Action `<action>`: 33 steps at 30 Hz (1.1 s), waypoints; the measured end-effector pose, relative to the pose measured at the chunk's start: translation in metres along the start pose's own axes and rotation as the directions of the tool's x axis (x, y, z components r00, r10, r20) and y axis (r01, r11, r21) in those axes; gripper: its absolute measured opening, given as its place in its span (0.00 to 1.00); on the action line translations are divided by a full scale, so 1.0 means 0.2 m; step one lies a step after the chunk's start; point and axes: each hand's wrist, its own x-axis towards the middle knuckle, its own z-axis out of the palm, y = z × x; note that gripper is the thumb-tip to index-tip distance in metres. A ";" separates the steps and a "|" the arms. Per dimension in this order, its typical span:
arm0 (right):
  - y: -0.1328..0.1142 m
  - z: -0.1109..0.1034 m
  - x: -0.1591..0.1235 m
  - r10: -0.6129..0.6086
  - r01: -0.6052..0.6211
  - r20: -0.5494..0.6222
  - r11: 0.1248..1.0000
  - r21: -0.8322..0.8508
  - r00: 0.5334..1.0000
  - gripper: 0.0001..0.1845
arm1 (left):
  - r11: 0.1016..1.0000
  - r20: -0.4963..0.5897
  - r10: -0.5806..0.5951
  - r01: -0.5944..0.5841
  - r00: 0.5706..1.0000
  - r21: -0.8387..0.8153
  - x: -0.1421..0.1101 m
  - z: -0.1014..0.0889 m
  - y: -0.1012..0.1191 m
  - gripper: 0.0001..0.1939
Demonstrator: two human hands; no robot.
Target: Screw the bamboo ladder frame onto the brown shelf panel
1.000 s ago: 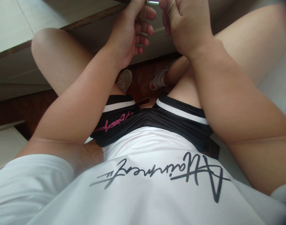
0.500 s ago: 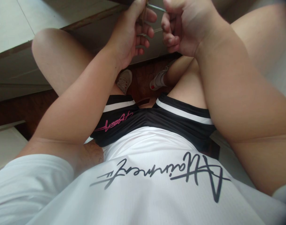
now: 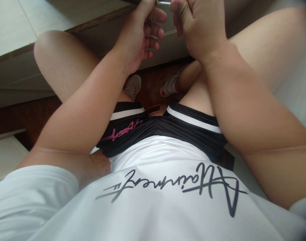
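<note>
Right hand (image 3: 204, 30) grasps a metal rod (image 3: 164, 3), top centre; the left hand's (image 3: 136, 36) grip I can't tell. Handling it probably wants steadiness.

My top edge crops the left hand (image 3: 140, 36) and right hand (image 3: 198, 26); the latter's fingers hide the rod's (image 3: 164, 3) right end.

Toward 12 o'clock: one left hand (image 3: 144, 31), one right hand (image 3: 199, 28), apparently one metal rod (image 3: 164, 3) between them, though cropped, and two shoes (image 3: 133, 87). Centre: one pair of shorts (image 3: 158, 124), two white stripes (image 3: 193, 118). Toward 6: one shirt (image 3: 153, 214).
</note>
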 end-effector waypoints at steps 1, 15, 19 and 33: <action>0.00 0.00 0.00 -0.006 0.006 -0.011 1.000 -0.028 1.000 0.21 | 1.000 0.001 -0.002 0.002 1.000 -0.005 0.00 0.00 0.00 0.29; -0.06 -0.04 0.02 0.351 -0.686 0.590 0.377 0.622 0.727 0.29 | 1.000 0.009 -0.022 0.022 1.000 0.018 -0.01 0.01 0.00 0.31; -0.06 -0.02 0.02 0.396 -0.638 0.500 0.448 0.627 0.770 0.28 | 0.999 0.001 -0.026 0.026 1.000 0.025 -0.01 0.02 0.00 0.30; -0.02 0.00 0.00 0.018 -0.020 0.013 0.977 0.213 1.000 0.30 | 1.000 -0.015 -0.001 0.001 1.000 -0.006 0.00 0.02 0.00 0.33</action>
